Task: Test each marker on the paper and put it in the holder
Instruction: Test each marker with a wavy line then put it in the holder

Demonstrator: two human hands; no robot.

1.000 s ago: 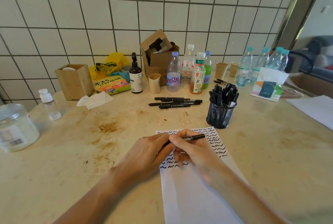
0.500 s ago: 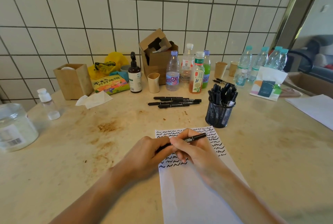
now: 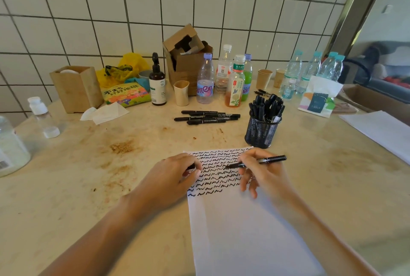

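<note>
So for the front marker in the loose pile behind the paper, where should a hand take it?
Pinch the front marker mid-barrel from above, thumb on its near side. It lies flat, running left to right, nearest of the pile, so that side is free; the holder stands to its right.

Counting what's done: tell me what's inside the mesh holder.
Black markers stand upright, packed in the mesh holder. Their lower ends are hidden behind the mesh, so an exact count isn't possible.

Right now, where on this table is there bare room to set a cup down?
Bare tabletop lies left of the paper, between the left hand and the jar, though stained. More lies right of the mesh holder, before the spare sheet. The back edge is crowded with bottles, boxes and loose markers.
</note>
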